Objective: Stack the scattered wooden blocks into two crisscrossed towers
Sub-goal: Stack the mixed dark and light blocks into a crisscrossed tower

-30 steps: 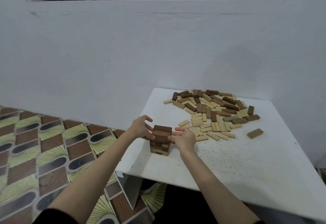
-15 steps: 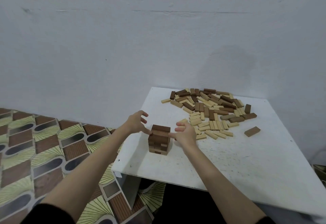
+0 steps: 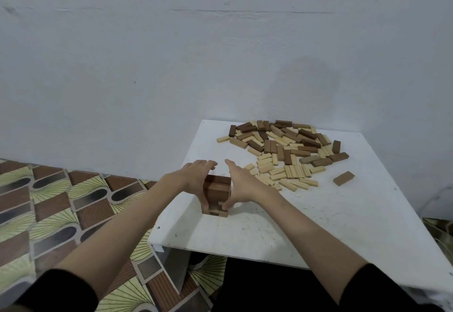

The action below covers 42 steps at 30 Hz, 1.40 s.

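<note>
We see one short tower (image 3: 217,195) of crisscrossed dark and light blocks standing near the front left corner of the white bench (image 3: 306,225). Our left hand (image 3: 196,179) lies flat against the tower's left side, and our right hand (image 3: 241,184) lies flat against its right side, so the tower sits squeezed between the two palms. The fingers (image 3: 208,164) of the left hand are straight and point away from us past the tower's top; the fingers (image 3: 231,164) of the right hand are straight as well. Neither hand curls round a block. The thumbs reach down along the tower's near face.

The loose pile (image 3: 284,149) of blocks lies farther back on the bench, to the right of the tower and apart from it. A single brown block (image 3: 343,178) lies alone to the right of the pile. Left of the bench is a patterned floor (image 3: 49,208), and a white wall (image 3: 171,78) rises behind.
</note>
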{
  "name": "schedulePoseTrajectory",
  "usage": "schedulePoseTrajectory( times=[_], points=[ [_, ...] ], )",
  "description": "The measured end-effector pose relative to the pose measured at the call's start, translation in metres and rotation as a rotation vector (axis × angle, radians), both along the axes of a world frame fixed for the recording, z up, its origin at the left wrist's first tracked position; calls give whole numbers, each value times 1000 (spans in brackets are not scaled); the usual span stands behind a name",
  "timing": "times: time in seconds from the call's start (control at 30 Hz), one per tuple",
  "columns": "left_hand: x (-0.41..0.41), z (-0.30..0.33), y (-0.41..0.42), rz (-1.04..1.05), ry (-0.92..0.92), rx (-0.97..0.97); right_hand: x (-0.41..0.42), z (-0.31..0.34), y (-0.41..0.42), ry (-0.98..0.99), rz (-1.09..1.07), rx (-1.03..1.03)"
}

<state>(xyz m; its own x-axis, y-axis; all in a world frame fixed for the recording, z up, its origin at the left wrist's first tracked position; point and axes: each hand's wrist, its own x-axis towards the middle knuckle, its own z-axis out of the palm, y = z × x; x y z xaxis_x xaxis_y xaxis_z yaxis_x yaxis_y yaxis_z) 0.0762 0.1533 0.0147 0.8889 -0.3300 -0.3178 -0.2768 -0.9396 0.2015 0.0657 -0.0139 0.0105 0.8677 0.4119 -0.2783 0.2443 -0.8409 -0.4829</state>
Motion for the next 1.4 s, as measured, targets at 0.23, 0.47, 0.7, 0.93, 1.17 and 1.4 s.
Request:
schedulePoseTrajectory(
  times=[0.23,0.47,0.7,0.93,1.17,1.4],
  points=[
    [2,-7,-2,-49,-23,26,-3,-4,3,-57,55,-46],
    [5,-10,0,-55,-25,21,-3,-5,4,-56,36,7],
    [2,-11,1,-48,-37,-2,-3,-7,3,-52,33,33],
    [0,-10,-2,-53,-66,10,-2,-9,1,-48,37,33],
    [-1,-9,-3,-56,-63,13,0,-13,0,-63,52,41],
    [-2,-11,-7,-73,-94,43,0,-21,0,-83,28,47]
  ],
)
